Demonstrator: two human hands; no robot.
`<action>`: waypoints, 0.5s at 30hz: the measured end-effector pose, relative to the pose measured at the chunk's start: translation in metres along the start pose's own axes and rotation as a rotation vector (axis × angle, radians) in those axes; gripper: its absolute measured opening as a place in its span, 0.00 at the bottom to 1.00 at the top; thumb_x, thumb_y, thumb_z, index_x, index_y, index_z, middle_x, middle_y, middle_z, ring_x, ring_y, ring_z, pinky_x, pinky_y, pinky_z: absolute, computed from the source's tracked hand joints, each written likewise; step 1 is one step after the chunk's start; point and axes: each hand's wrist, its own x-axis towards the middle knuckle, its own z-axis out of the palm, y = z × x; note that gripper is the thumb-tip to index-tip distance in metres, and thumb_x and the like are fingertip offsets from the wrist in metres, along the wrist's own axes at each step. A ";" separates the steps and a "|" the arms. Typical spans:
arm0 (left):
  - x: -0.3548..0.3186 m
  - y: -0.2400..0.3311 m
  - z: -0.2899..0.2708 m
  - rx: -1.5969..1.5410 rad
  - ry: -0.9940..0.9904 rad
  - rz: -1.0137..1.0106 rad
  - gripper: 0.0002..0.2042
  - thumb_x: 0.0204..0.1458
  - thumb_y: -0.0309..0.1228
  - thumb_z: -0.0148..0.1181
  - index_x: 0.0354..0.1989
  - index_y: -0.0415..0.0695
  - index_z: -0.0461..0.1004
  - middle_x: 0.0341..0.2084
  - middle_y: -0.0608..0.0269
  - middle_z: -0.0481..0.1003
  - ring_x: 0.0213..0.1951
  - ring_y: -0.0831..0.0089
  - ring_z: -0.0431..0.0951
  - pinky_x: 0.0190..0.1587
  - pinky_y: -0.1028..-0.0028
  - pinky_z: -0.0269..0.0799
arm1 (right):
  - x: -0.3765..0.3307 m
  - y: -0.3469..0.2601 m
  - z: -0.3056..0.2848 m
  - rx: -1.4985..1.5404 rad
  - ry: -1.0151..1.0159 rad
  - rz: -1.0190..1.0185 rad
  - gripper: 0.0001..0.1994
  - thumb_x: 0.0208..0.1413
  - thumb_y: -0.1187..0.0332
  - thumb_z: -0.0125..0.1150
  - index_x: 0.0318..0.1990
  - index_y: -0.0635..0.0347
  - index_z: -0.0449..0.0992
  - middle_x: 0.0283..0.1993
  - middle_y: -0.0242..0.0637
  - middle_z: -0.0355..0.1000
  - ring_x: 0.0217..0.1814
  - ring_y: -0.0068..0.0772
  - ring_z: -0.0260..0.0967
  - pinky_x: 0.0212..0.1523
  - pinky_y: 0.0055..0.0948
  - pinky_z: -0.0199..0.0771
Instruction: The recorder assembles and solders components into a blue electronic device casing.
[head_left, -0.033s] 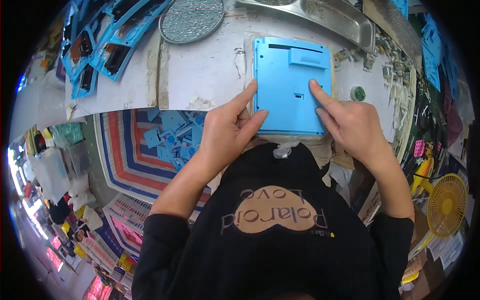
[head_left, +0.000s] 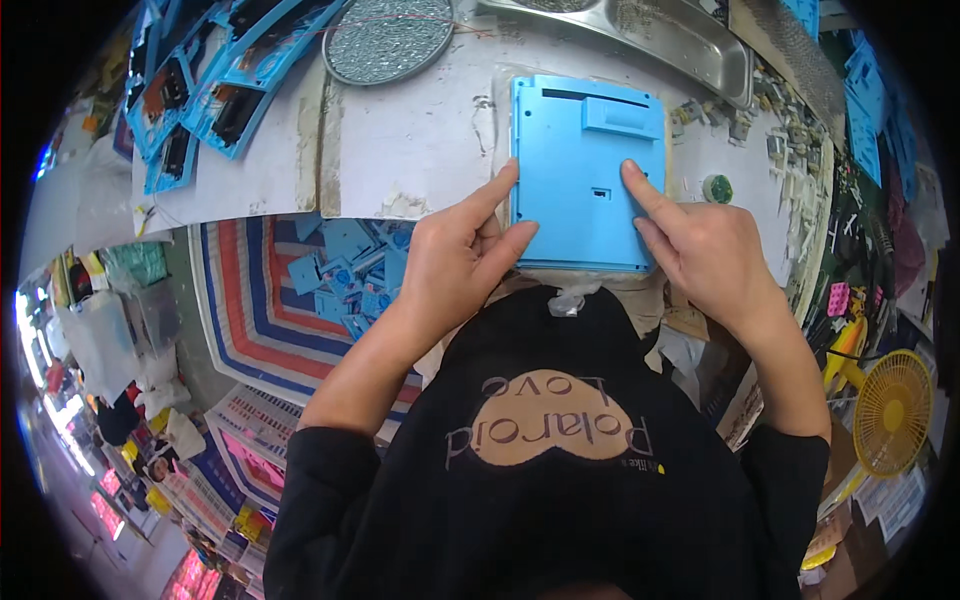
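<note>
A flat, square casing (head_left: 565,165) of light blue plastic lies on the white worktable right in front of me. It has a long slot along its far edge, a raised block below that slot and a small rectangular cutout near its middle. My left hand (head_left: 450,255) grips the near left part, with the index finger along the side edge and the thumb at the lower left corner. On the opposite side, my right hand (head_left: 710,255) holds the right edge, its index fingertip resting on the top face. What lies under the casing is mostly hidden.
Blue housings with dark parts (head_left: 235,115) are stacked at the far left. A round tray of small metal pieces (head_left: 390,40) and a steel tray (head_left: 715,65) stand behind. Small parts and a green roll (head_left: 717,188) lie right; a striped sack (head_left: 255,300) holds blue pieces.
</note>
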 end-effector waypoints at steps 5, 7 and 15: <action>0.003 -0.017 -0.013 -0.118 -0.087 0.033 0.28 0.54 0.26 0.68 0.65 0.35 0.70 0.17 0.68 0.65 0.21 0.85 0.62 0.25 0.78 0.63 | 0.007 0.005 -0.005 0.007 0.026 -0.114 0.25 0.58 0.69 0.62 0.65 0.60 0.71 0.23 0.41 0.72 0.25 0.45 0.73 0.29 0.41 0.72; 0.002 -0.009 -0.008 -0.246 -0.070 -0.042 0.30 0.56 0.24 0.66 0.69 0.36 0.66 0.19 0.72 0.65 0.23 0.85 0.63 0.28 0.81 0.62 | 0.007 0.007 -0.006 0.034 0.020 -0.128 0.26 0.57 0.70 0.63 0.65 0.63 0.71 0.23 0.41 0.72 0.25 0.46 0.72 0.29 0.42 0.73; -0.004 -0.005 0.013 -0.078 0.005 0.068 0.36 0.54 0.24 0.67 0.72 0.35 0.59 0.20 0.72 0.63 0.23 0.84 0.62 0.27 0.81 0.61 | 0.001 -0.013 0.002 -0.068 0.025 -0.053 0.31 0.54 0.75 0.63 0.68 0.63 0.67 0.26 0.42 0.71 0.27 0.46 0.70 0.32 0.43 0.73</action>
